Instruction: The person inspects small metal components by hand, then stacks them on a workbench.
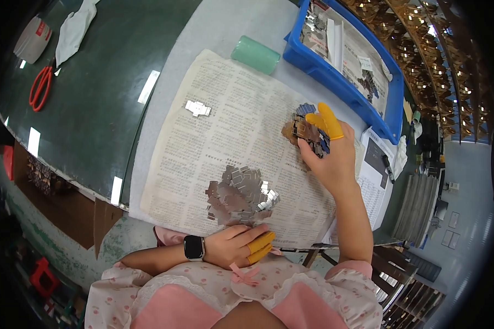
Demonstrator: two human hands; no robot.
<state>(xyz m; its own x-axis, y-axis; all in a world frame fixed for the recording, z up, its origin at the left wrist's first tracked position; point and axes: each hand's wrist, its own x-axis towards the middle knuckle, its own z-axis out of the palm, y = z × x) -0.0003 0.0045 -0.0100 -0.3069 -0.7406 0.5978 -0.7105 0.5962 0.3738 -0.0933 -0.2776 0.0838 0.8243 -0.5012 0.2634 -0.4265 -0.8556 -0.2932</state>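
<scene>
Looking down in the head view, saw the right hand [335,153] with thumb and yellow-covered fingers [329,122] moderately parted over the far metal pile [299,128], right of centre on the newspaper [241,120]; could not tell of any piece in its grip. Found that pile's flat pieces overlapping, with long axes pointing mixed ways. Saw the left hand [237,247] loosely curled beside the near metal pile [239,192]; could not tell its hold either. Found a lone silver piece [197,108] at upper left, long axis crosswise, dipping slightly rightward.
</scene>
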